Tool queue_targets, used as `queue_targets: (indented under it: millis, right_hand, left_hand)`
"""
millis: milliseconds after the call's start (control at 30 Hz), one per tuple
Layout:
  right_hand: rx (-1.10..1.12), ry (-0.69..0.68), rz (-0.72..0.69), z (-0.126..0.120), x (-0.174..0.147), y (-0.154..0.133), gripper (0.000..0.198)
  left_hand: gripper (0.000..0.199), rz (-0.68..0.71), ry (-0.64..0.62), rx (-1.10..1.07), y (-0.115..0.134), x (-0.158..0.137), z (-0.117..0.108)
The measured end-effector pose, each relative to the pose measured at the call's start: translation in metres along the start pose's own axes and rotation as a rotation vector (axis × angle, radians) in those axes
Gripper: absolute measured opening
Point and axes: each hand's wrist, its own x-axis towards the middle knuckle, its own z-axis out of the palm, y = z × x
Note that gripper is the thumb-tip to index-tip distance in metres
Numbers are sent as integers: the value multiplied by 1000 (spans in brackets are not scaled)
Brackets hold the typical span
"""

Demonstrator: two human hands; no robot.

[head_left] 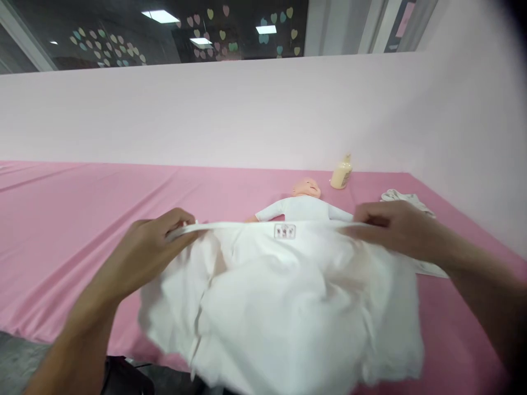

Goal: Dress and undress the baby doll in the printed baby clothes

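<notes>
A white baby garment (272, 307) hangs stretched between my two hands, with a small printed label (285, 231) at the middle of its top edge. Fingers of my left hand (162, 244) pinch that edge at its left end. At the other end, my right hand (395, 227) grips the same edge between thumb and fingers. The cloth's lower part is loose and blurred, with seams down both sides. Beyond it a baby doll (307, 204) in a white top lies on its back, its lower body hidden by the garment.
A pink sheet (102, 214) covers the table. A pale yellow pump bottle (341, 174) stands near the wall behind the doll. Folded white cloth (407, 200) lies at the right, partly behind my right hand. White walls (206, 115) border the back and right; something black (125, 378) is below the front edge.
</notes>
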Motion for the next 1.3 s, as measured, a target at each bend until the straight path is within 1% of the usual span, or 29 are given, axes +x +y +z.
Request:
queue_targets:
  millis: [33, 67, 100, 167, 267, 367, 433, 467, 533, 633, 667, 700, 733, 767, 833, 900, 967, 1000, 1100, 1167, 1233, 1300]
  right_hand:
    - [7, -75, 39, 6, 18, 2, 40]
    - [25, -102, 57, 15, 35, 5, 40]
    - [38, -97, 57, 25, 51, 8, 39]
    - [45, -92, 47, 46, 79, 13, 35]
    - [-29, -91, 36, 72, 108, 19, 29]
    - [-121, -37, 46, 84, 124, 22, 24]
    - [-126, -22, 81, 86, 129, 25, 24]
    - [-116, -26, 97, 87, 131, 28, 25]
    - [-90, -34, 116, 88, 132, 35, 25]
    - [-49, -8, 106, 91, 126, 49, 25]
    - [-29, 5, 93, 92, 122, 53, 26]
    - [-7, 18, 81, 92, 118, 57, 26]
    - [21, 29, 73, 93, 113, 60, 26]
    - [53, 39, 75, 93, 108, 63, 27]
    - [134, 60, 119, 92, 99, 68, 26]
    - [246, 71, 205, 91, 93, 73, 27]
    - [362, 99, 277, 89, 93, 76, 27]
    - [407, 126, 290, 88, 95, 77, 26]
    - [476, 247, 261, 85, 105, 76, 22]
    - [530, 302, 247, 84, 111, 72, 20]
    - [572, 304, 247, 84, 110, 70, 19]
    - [542, 294, 243, 84, 102, 72, 18]
  left_hand:
    - [37, -11, -50, 52, -5, 17, 11]
    - [38, -27, -93, 85, -11, 32, 23]
    - [40, -55, -119, 134, -18, 46, 37]
    - [40, -63, -198, 227, -33, 68, 67]
    - [41, -109, -277, 308, -55, 90, 106]
    - [44, -131, -281, 360, -67, 102, 128]
    - [43, -140, -270, 401, -68, 106, 136]
    - [41, -122, -255, 423, -66, 106, 138]
    - [35, -47, -200, 466, -56, 101, 143]
    - [34, 92, -74, 467, -24, 84, 151]
    - [31, 145, -31, 396, -11, 76, 155]
    - [27, 199, -22, 290, 4, 68, 159]
    - [24, 245, -34, 171, 19, 61, 164]
    - [24, 277, -74, 64, 33, 54, 169]
    - [27, 256, -146, -98, 57, 44, 181]
    - [32, 213, -178, -224, 73, 41, 193]
    - [39, 171, -177, -301, 81, 44, 205]
    - [42, 150, -177, -325, 83, 46, 210]
    - [47, 97, -210, -384, 85, 55, 223]
    - [47, 75, -234, -428, 85, 61, 228]
    - [49, 63, -251, -481, 85, 64, 231]
    - [51, 49, -265, -540, 83, 64, 232]
